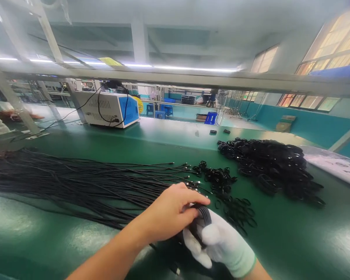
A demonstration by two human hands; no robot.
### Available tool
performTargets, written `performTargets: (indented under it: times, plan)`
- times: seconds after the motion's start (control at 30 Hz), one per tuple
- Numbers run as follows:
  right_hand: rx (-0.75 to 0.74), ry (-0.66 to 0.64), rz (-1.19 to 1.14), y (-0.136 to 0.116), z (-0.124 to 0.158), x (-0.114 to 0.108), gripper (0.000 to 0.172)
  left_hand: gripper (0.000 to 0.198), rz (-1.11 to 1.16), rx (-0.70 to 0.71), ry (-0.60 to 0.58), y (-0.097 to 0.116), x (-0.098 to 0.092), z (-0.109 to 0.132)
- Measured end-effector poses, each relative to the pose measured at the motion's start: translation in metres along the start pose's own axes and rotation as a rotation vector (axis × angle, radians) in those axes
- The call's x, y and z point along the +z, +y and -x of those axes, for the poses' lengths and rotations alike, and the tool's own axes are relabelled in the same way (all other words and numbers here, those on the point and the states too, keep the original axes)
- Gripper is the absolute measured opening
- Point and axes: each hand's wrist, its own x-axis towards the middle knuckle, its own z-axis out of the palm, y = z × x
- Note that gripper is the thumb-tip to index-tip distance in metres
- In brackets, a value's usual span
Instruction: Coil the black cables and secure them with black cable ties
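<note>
Near the front of the green bench, my bare left hand and my white-gloved right hand meet around a coiled black cable. The right fingers wrap the coil from below and the right. The left thumb and fingers pinch its upper left side. Part of the coil is hidden behind the fingers. Long black cables lie side by side to the left, their small metal plugs pointing at my hands. Just beyond the hands is a scatter of small black rings, with a denser clump behind it.
A big heap of coiled black cables lies on the right of the green bench. A white and blue machine stands at the back left. A pale tray sits at the right edge. A metal rail crosses above.
</note>
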Motion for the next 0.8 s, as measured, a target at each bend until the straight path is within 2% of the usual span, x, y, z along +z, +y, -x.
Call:
performTargets:
  times: [0.07, 0.17, 0.37, 0.47, 0.53, 0.6, 0.7, 0.77, 0.8]
  plan:
    - [0.071, 0.006, -0.103, 0.002, -0.002, -0.001, 0.069, 0.034, 0.087, -0.044, -0.051, -0.004, 0.002, -0.005]
    - [0.176, 0.035, -0.219, 0.002, -0.005, -0.002, 0.083, 0.034, 0.166, -0.087, -0.005, -0.015, 0.006, -0.009]
    - [0.09, 0.019, -0.332, 0.005, -0.008, 0.0, 0.053, 0.032, 0.17, -0.12, 0.083, -0.023, 0.008, -0.009]
    - [0.042, 0.084, -0.313, 0.007, -0.009, 0.002, 0.054, 0.03, 0.2, -0.15, 0.085, -0.025, 0.006, -0.009]
    - [0.016, 0.189, -0.241, 0.007, -0.011, 0.004, 0.062, 0.026, 0.213, -0.164, 0.081, -0.028, 0.005, -0.009]
    - [-0.044, 0.348, -0.087, 0.006, -0.014, 0.005, 0.06, 0.024, 0.208, -0.187, 0.076, -0.034, 0.003, -0.009]
    - [-0.093, 0.594, 0.319, 0.004, -0.017, 0.009, 0.057, 0.027, 0.193, -0.27, 0.084, -0.041, 0.003, -0.011]
    - [-0.075, 0.688, 0.571, 0.004, -0.018, 0.01, 0.058, 0.031, 0.182, -0.324, 0.094, -0.044, 0.004, -0.013]
    - [-0.062, 0.692, 0.617, 0.004, -0.018, 0.011, 0.055, 0.033, 0.177, -0.338, 0.107, -0.045, 0.004, -0.014]
